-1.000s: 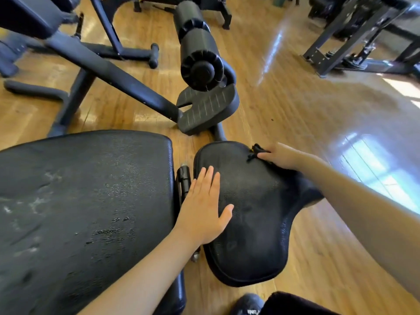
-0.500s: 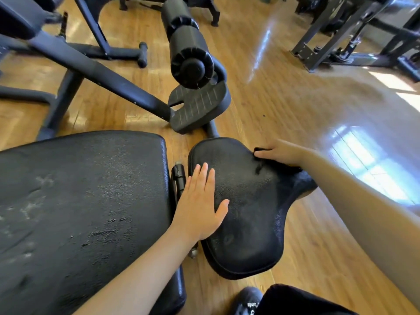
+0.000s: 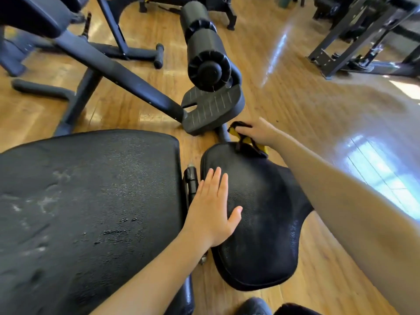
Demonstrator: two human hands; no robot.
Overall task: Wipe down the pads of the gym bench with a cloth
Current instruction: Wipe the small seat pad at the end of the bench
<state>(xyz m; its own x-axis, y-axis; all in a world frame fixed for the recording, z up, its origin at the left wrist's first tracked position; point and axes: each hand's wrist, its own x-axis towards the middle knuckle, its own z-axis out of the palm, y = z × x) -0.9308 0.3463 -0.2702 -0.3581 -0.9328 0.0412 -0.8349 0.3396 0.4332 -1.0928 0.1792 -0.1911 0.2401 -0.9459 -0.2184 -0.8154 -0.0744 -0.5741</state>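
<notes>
Left hand [image 3: 211, 212] flat, fingers straight, steadies the seat pad [image 3: 256, 214]; right hand [image 3: 261, 133] grips the cloth [image 3: 244, 138] at the far edge: draw overlapping strokes nearward.

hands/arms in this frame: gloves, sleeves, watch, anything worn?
Nothing worn that shows. The left hand and the right hand are both bare, no gloves and no rings visible. Both forearms are bare as far as the frame edge: no sleeve, watch or wristband in view. The upper arms are out of frame, so a short sleeve higher up cannot be ruled out.
</notes>
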